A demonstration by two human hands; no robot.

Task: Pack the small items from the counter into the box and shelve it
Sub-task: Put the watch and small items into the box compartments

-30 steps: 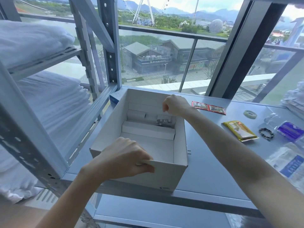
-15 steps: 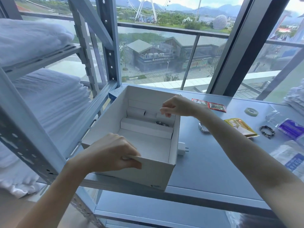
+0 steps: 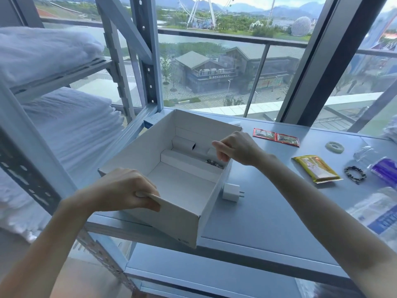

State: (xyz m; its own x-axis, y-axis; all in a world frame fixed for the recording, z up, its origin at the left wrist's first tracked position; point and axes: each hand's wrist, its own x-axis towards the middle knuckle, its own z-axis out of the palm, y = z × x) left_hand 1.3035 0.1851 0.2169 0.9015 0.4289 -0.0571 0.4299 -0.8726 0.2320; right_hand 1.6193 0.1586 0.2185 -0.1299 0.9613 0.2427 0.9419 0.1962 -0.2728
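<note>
An open white cardboard box (image 3: 182, 222) is at the counter's left end, tilted, with its near corner over the edge. My left hand (image 3: 122, 190) grips its near wall. My right hand (image 3: 238, 147) pinches the rim of its right wall. Inside are white card dividers and a beaded bracelet (image 3: 214, 164). A white charger plug (image 3: 232, 192) lies on the counter right beside the box. Further right lie red sachets (image 3: 276, 137), a yellow packet (image 3: 316, 168), a dark bead bracelet (image 3: 355, 174), a pale ring (image 3: 334, 146) and a purple packet (image 3: 385, 172).
The grey counter (image 3: 268, 216) runs to the right along a large window. A metal rack (image 3: 148, 67) at the left holds folded white linen (image 3: 64, 125) on two shelves. A plastic bag with a blue label (image 3: 380, 214) lies near the right edge.
Both hands have shifted the box to the left and tipped it. The white charger plug that the box hid now shows on the counter.
</note>
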